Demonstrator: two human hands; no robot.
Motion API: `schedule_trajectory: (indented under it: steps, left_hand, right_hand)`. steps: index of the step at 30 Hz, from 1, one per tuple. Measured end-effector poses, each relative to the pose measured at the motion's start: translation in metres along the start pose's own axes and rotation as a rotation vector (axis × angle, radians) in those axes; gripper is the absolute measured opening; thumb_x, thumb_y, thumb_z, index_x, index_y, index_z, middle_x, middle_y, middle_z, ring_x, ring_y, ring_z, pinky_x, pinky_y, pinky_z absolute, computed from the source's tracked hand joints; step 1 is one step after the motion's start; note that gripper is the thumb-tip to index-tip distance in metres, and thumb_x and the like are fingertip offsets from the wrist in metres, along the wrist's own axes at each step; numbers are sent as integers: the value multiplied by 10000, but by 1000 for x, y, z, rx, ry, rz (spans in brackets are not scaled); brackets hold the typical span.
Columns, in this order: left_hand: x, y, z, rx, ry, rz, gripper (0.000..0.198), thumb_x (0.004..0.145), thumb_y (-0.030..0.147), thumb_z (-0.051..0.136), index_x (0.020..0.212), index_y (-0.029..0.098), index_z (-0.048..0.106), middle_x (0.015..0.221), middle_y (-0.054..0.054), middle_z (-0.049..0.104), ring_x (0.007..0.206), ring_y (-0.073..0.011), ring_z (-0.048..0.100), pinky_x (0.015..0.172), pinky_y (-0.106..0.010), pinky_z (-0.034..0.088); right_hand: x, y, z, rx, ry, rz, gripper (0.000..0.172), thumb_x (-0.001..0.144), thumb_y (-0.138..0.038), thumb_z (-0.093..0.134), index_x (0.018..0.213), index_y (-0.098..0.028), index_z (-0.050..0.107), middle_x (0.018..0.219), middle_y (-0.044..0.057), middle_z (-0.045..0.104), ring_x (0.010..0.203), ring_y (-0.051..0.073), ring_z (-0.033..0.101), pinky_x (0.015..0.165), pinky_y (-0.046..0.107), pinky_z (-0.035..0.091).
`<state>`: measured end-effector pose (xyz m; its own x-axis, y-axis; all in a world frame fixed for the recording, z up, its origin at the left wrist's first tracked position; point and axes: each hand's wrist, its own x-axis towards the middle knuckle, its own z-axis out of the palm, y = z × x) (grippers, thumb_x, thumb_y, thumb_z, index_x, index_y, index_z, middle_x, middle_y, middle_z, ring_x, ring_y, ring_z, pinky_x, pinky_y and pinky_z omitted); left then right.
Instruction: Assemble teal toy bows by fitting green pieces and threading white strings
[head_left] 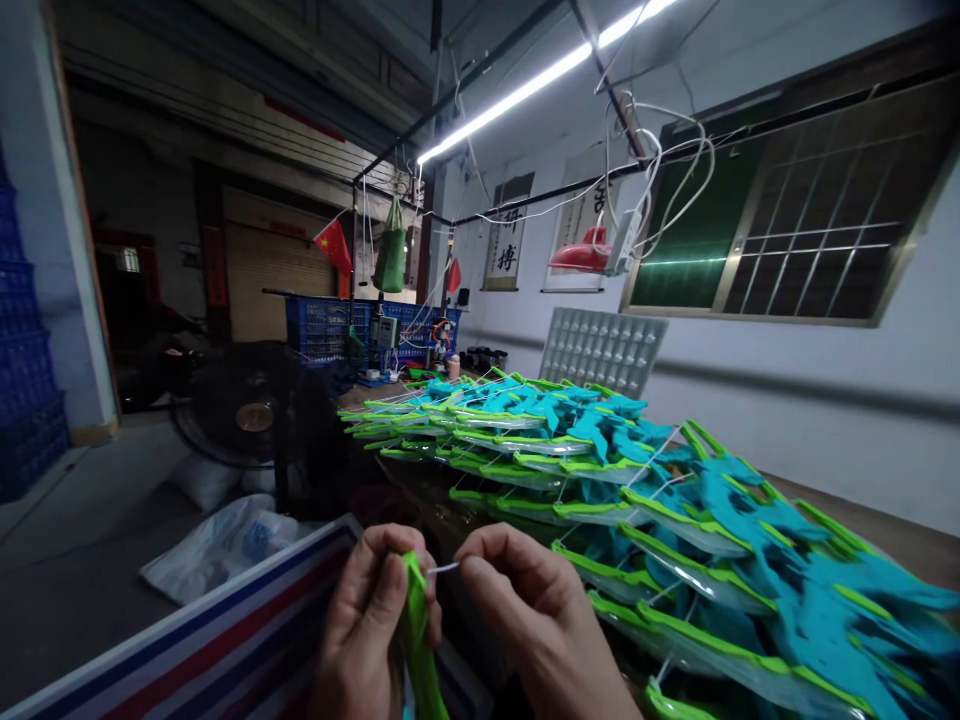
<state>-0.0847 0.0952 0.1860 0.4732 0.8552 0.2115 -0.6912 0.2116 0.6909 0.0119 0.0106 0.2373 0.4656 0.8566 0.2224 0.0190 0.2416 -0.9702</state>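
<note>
Green strip [421, 650] stands clamped in the left hand's [371, 615] fingers near the table's [420, 500] left edge; the right hand's [544, 610] fingers pinch a white cord [444, 568] beside it. Green-and-blue pieces [780, 560] crowd the table; bare floor [67, 560] opens far left.

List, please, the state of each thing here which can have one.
Left hand, closed on green piece
Right hand, pinching white string
Green piece, roughly upright
White string, extended between hands
Blue pieces, heaped
Tube light, lit
Green bag, hanging
Fan, running or not: unclear
</note>
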Motion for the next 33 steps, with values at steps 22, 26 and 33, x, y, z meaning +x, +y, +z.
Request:
schedule_trajectory:
  steps: [22,26,33]
  left_hand:
    - [-3,11,-17,-178,-148,3,370,758,429,850,750,219,546,741,2,399,694,-159,454,670,-291,468]
    - [-3,10,-19,-179,-195,18,336,802,413,816,775,214,548,764,0,414,714,-154,471,672,-264,479]
    - [0,7,-21,-144,-241,36,278,862,415,766,824,209,583,796,-4,441,757,-154,494,717,-259,487]
  right_hand:
    - [3,22,19,122,-229,22,304,917,-437,634,824,-149,610,743,20,584,685,120,495,639,225,402]
    - [4,22,19,97,-219,2,218,899,-339,624,801,-144,638,745,15,591,675,107,475,616,204,391]
    - [0,24,20,-5,-164,-141,196,915,-302,644,787,-157,681,783,7,595,705,104,506,644,192,416]
